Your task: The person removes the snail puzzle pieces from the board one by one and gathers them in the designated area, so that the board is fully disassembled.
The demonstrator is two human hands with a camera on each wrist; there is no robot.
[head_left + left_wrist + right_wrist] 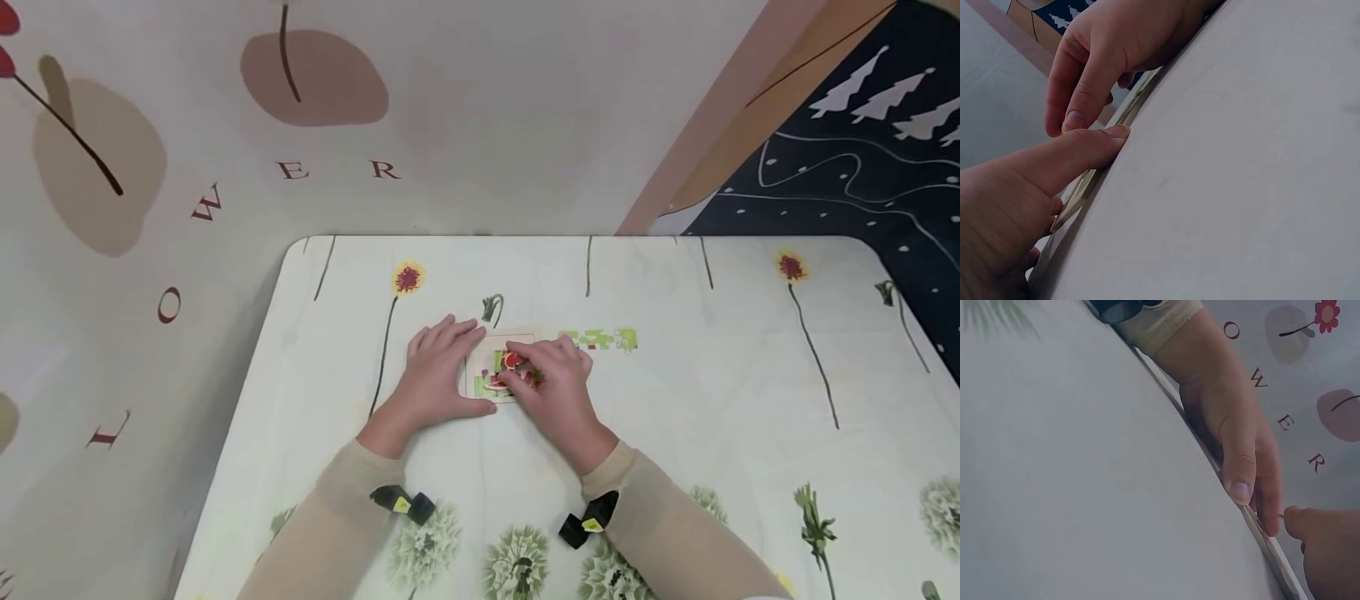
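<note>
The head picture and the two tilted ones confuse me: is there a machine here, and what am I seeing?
There's no robot, just a person's two bare hands. The wide picture comes from a camera on the head; the tilted ones come from small cameras on each wrist. On a flower-printed table lies a small puzzle board. The left hand rests against its edge, while the right hand pinches a small piece over it. More pieces, mostly green, lie to the right of the board.
</note>
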